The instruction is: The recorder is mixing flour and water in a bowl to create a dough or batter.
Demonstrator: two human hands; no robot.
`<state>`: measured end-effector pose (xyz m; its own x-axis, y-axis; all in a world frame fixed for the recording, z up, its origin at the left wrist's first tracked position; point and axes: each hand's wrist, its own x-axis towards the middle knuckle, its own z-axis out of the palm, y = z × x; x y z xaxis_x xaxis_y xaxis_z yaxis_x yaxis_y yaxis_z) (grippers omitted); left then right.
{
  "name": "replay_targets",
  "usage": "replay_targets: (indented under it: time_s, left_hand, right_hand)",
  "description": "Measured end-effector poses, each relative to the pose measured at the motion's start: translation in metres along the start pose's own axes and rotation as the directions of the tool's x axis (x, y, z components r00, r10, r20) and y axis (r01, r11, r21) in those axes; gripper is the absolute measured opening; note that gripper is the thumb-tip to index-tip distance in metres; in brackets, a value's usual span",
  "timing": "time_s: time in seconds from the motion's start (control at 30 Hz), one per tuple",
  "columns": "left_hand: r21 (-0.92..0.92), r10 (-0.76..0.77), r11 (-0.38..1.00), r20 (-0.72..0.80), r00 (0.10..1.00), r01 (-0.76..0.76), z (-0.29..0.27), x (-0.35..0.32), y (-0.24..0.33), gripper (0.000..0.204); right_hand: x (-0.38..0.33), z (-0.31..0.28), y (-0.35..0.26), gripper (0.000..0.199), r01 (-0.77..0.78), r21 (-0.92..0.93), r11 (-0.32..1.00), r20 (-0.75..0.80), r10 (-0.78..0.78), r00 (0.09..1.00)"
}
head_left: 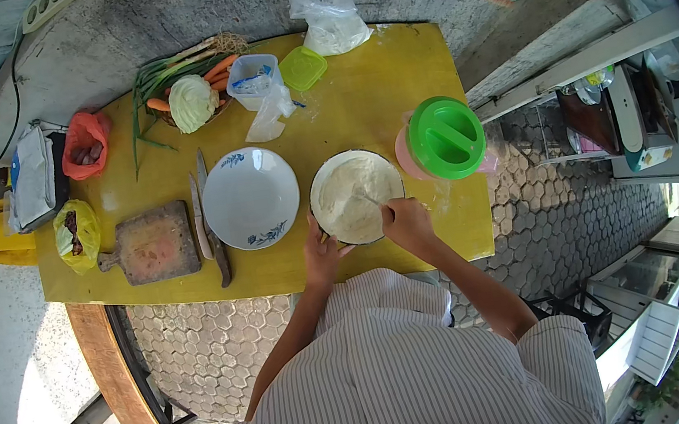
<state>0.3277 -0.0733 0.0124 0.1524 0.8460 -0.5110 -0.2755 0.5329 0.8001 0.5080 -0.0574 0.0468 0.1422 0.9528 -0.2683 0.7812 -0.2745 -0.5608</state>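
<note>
A round bowl with a dark rim holds pale, flour-like powder, heaped unevenly. My left hand grips the bowl's near left side, thumb up by the rim and fingers reaching beneath. At the near right rim, my right hand is closed around a slim metal utensil; its far end is buried in the powder, so its kind is hidden. A white plate with blue flower patterns lies just left of the bowl. To the right stands a pink container with a green lid.
Left of the plate lie two knives and a wooden cutting board. Yellow and red bags sit farther left. Behind are a cabbage, carrots, green onions, a clear tub, a green lid and a plastic bag.
</note>
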Motion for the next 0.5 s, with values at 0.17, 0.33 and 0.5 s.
replay_targets:
  time_s: [0.17,0.33,0.5]
  left_hand:
    - [-0.02,-0.004,1.0,-0.008,1.0,0.004,0.001,-0.003,0.0,0.068]
    - [0.005,0.016,1.0,-0.01,1.0,-0.016,0.005,-0.003,0.003,0.067]
    - [-0.03,0.026,0.999,0.005,1.0,-0.026,0.0,-0.003,0.001,0.067]
  right_hand:
    - [0.006,-0.004,0.023,0.026,-0.024,-0.014,1.0,0.062,0.025,0.998]
    - [-0.011,0.011,0.005,0.028,0.067,0.101,0.993,0.03,-0.07,0.997]
    - [0.009,0.004,0.017,0.027,0.026,0.112,0.993,-0.06,-0.019,0.998]
